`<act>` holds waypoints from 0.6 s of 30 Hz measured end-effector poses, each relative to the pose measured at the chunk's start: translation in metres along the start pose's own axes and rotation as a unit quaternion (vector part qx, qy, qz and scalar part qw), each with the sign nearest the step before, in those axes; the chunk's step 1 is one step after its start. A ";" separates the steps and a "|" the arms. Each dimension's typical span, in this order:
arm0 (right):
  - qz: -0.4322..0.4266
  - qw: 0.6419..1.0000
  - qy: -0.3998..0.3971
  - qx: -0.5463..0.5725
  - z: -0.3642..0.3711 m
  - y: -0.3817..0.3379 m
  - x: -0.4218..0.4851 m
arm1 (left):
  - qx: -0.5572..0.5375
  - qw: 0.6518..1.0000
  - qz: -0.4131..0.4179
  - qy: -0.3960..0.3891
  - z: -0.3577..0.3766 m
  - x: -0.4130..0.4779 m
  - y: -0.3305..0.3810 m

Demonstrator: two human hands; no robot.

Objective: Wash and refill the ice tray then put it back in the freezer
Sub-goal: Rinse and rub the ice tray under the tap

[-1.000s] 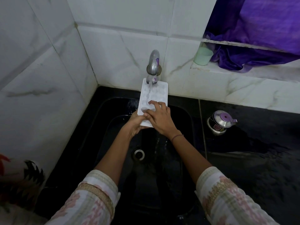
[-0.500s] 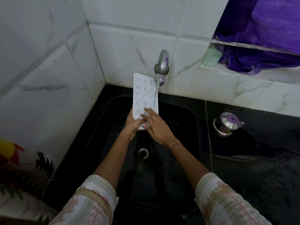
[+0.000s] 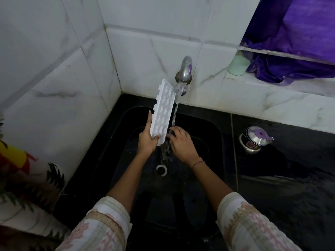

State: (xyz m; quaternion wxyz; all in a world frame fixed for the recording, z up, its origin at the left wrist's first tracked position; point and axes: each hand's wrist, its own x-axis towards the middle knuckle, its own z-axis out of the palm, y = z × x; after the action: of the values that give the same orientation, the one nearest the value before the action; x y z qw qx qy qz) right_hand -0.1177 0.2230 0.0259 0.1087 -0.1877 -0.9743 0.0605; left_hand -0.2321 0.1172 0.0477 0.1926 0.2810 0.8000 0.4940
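1 tilted ice tray [image 3: 162,113] over sink [image 3: 211,129]

We record a glossy black stone counter [image 3: 290,178] with a sunken black basin [image 3: 214,129]. A small steel pot with a purple-knobbed lid [image 3: 253,140] stands on the counter, right of the basin. On the white marble ledge [image 3: 272,93] above sits a pale green plastic cup [image 3: 238,65], just beside crumpled purple cloth [image 3: 290,69].
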 end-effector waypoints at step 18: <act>0.164 0.984 0.059 0.032 -0.020 -0.006 0.027 | -0.324 0.938 -0.125 0.024 0.012 -0.021 -0.003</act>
State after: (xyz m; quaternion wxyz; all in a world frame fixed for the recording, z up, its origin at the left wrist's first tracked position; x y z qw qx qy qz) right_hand -0.1396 0.2297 0.0509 0.1608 -0.3449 -0.9196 0.0972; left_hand -0.2099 0.1110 0.0405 0.3139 0.0892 0.6299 0.7048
